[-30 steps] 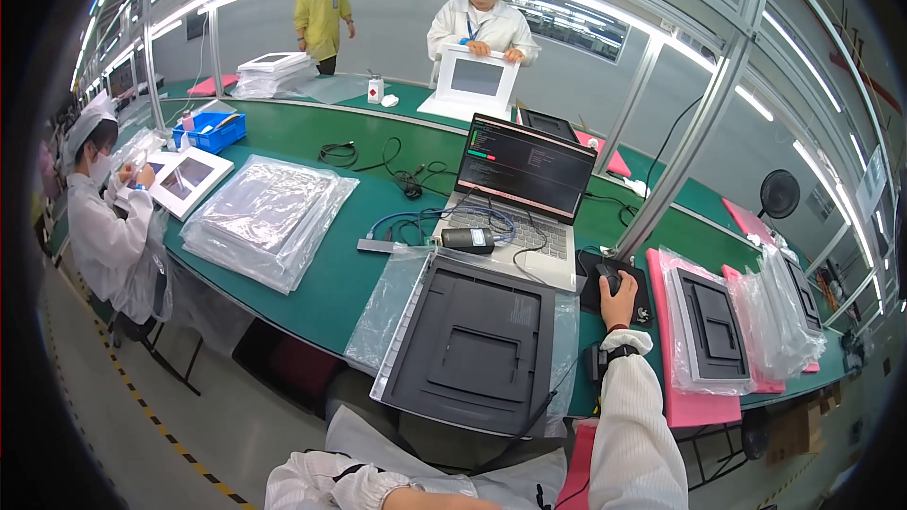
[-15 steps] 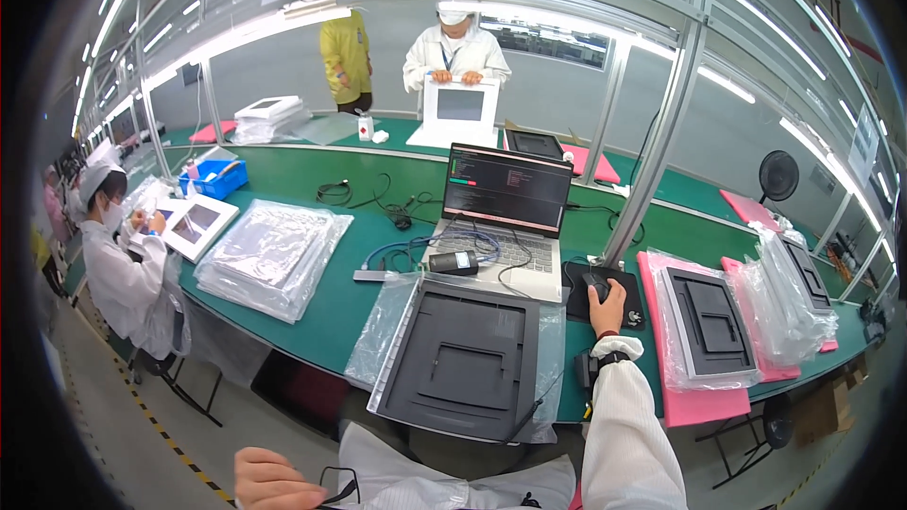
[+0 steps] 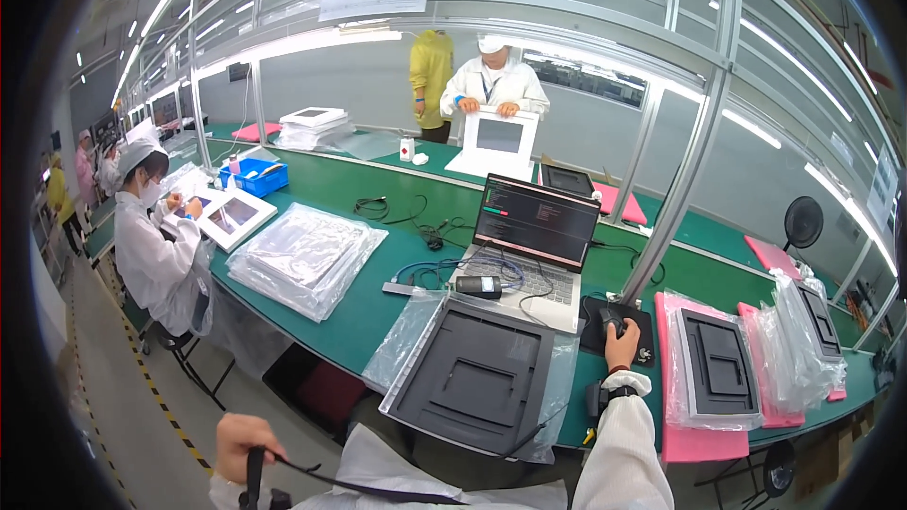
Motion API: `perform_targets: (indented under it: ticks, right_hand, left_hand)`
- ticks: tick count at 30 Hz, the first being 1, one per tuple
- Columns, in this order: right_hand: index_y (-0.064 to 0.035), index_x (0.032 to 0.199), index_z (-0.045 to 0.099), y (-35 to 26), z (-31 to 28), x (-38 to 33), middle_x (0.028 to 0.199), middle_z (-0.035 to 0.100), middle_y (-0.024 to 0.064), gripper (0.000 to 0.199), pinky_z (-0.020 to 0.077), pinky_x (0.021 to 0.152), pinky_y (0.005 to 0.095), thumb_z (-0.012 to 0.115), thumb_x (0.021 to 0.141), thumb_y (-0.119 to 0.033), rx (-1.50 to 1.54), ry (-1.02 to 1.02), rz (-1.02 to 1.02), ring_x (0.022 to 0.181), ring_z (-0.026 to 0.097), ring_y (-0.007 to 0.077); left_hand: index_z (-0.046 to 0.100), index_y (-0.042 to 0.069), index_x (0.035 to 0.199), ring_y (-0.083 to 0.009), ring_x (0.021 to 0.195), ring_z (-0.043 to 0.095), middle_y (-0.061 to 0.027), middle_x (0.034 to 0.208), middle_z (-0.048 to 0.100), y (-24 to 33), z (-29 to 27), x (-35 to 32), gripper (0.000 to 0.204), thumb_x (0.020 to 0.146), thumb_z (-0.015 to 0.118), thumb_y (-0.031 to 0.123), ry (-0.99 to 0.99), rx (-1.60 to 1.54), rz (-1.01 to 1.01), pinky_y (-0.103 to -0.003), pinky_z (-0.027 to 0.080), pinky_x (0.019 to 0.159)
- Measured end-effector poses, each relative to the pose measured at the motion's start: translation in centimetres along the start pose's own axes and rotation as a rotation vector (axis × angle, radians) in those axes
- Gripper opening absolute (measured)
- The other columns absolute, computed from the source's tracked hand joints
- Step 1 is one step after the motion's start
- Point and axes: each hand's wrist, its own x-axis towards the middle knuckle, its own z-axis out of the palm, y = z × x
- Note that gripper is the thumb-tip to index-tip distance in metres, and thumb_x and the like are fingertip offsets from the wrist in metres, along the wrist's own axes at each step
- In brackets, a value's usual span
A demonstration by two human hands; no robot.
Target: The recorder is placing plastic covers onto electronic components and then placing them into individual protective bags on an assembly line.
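Observation:
My right hand (image 3: 622,348) is closed over a dark computer mouse (image 3: 611,320) on a black mouse pad (image 3: 644,325). Low at the left, off the table's edge, my left hand (image 3: 248,446) curls its fingers around a black strap (image 3: 340,484) that runs across my lap. In front of me a dark grey framed panel (image 3: 472,365) lies on clear plastic film, its raised rectangular part facing up. Behind it stands an opened laptop (image 3: 535,224) with a dark screen, and a small black cylindrical device (image 3: 478,287) rests on its left side among cables.
Bagged flat panels (image 3: 304,253) are piled on the green table (image 3: 364,264) to the left. At the right, another dark panel (image 3: 720,366) lies on pink foam (image 3: 673,434). A metal post (image 3: 682,175) rises behind the mouse pad. Co-workers handle white-framed panels at the left and across.
The whole view has shifted, with the table now lower and farther right. My left hand now grips the strap, drawn out to the left. My right hand stays on the mouse.

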Motion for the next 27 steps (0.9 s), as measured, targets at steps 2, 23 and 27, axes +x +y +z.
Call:
perform_targets:
  ticks: [2, 23, 27]
  right_hand:
    - [-0.0012, 0.11, 0.051, -0.3, -0.3, 0.1, 0.111, 0.05, 0.0172, 0.038, 0.0418, 0.089, 0.0384, 0.063, 0.08, -0.022, -0.011, 0.021, -0.002, 0.104, 0.051, 0.033]
    - [0.0015, 0.106, 0.053, 0.3, 0.2, 0.6, 0.101, 0.054, 0.0181, 0.035, 0.043, 0.083, 0.0371, 0.062, 0.083, -0.024, -0.231, -0.002, -0.098, 0.093, 0.054, 0.0319]
    - [0.0012, 0.106, 0.053, 1.5, -0.6, 0.9, 0.1, 0.056, 0.0181, 0.035, 0.0436, 0.083, 0.0379, 0.062, 0.084, -0.025, -0.274, 0.013, -0.091, 0.092, 0.056, 0.0314]
  left_hand:
    - [0.066, 0.0, 0.071, -0.0157, 0.047, 0.057, -0.011, 0.059, 0.062, -2.6, 1.2, 0.4, 0.03, 0.078, 0.072, 0.029, 0.032, -0.24, 0.023, -0.025, 0.042, 0.043]
    - [0.06, 0.001, 0.075, -0.0205, 0.063, 0.06, -0.0087, 0.065, 0.059, -3.3, 3.9, 9.0, 0.027, 0.089, 0.054, 0.024, -0.637, -0.565, 0.678, -0.033, 0.046, 0.055]
    - [0.062, -0.004, 0.083, -0.0247, 0.058, 0.059, -0.0107, 0.07, 0.061, -5.8, 5.1, 9.7, 0.025, 0.089, 0.056, 0.02, -0.624, -0.72, 0.675, -0.033, 0.046, 0.052]
